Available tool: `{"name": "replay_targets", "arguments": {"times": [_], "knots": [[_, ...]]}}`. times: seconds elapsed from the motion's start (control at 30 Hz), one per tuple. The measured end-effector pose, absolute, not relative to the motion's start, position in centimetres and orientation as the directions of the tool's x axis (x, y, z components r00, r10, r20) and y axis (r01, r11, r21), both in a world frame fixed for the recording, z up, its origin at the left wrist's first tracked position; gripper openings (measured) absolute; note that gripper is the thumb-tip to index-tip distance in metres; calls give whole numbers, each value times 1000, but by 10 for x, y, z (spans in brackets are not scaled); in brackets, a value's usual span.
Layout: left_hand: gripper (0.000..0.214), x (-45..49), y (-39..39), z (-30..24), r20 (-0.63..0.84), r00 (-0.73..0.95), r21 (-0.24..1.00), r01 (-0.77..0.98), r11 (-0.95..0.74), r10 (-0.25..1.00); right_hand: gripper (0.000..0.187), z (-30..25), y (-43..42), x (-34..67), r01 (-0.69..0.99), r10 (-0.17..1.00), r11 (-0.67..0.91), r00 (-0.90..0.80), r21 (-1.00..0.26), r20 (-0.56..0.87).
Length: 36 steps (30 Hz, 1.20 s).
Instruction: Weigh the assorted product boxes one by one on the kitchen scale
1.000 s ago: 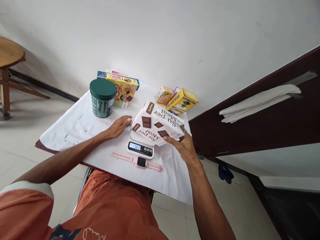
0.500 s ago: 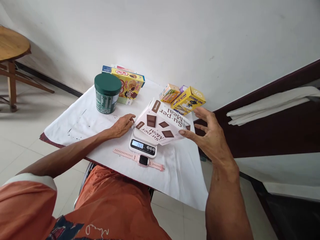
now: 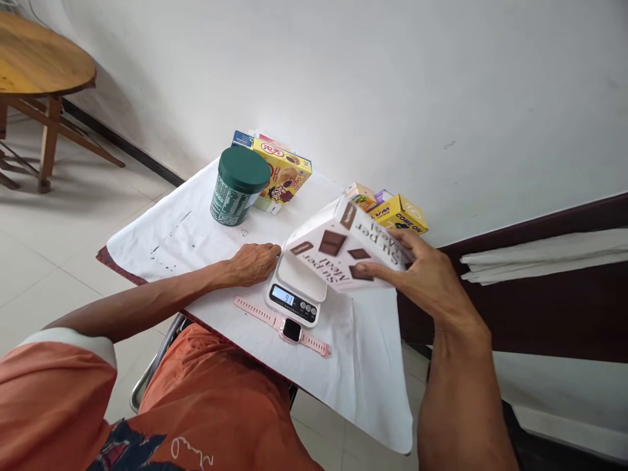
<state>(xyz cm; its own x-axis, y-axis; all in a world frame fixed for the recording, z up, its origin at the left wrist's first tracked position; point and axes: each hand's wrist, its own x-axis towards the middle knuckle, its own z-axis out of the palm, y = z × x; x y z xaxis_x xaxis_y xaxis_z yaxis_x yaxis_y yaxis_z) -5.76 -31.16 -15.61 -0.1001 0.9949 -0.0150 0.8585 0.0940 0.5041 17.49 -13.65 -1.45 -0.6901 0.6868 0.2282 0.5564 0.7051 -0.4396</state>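
My right hand [image 3: 419, 271] grips the right end of a white box [image 3: 338, 245] printed with brown chocolate squares and tilts it up off a small white digital kitchen scale [image 3: 297, 288]. The scale's lit display [image 3: 283, 298] shows a low number. My left hand [image 3: 252, 261] lies on the white cloth beside the scale's left edge, fingers curled loosely, holding nothing. A pink smartwatch [image 3: 289, 329] lies flat in front of the scale.
A green-lidded tub [image 3: 239, 184] and a yellow snack box [image 3: 284, 173] stand at the back of the cloth-covered table [image 3: 176, 232]. Small yellow cartons [image 3: 400, 214] sit behind the white box. A round wooden table [image 3: 36, 65] stands far left; a dark door [image 3: 554, 294] is at right.
My right hand let go of the white box, then took hold of it again and lifted its right end off the scale. The display number dropped. The camera view shifted.
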Motion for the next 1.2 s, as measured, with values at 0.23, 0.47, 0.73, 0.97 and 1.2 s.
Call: {"name": "replay_targets", "arguments": {"times": [0.23,0.47,0.73,0.97,1.2], "knots": [[31,-63,-310,-164,33,-85,573,818,50,996,82,-4,-105,120,471,620,771,-708,-429,337],[31,-61,-307,-168,62,-53,566,824,9,997,78,-30,-96,67,307,455,837,-851,-453,262],[37,-48,-302,-166,-2,-29,738,675,21,1000,80,-42,-89,58,336,459,803,-875,-493,151],[42,-41,-300,-168,-104,9,935,343,94,995,77,-63,-79,46,327,460,776,-879,-540,128],[45,-45,-299,-170,-127,-3,942,313,121,992,81,-76,-85,33,270,442,802,-868,-533,225]]}}
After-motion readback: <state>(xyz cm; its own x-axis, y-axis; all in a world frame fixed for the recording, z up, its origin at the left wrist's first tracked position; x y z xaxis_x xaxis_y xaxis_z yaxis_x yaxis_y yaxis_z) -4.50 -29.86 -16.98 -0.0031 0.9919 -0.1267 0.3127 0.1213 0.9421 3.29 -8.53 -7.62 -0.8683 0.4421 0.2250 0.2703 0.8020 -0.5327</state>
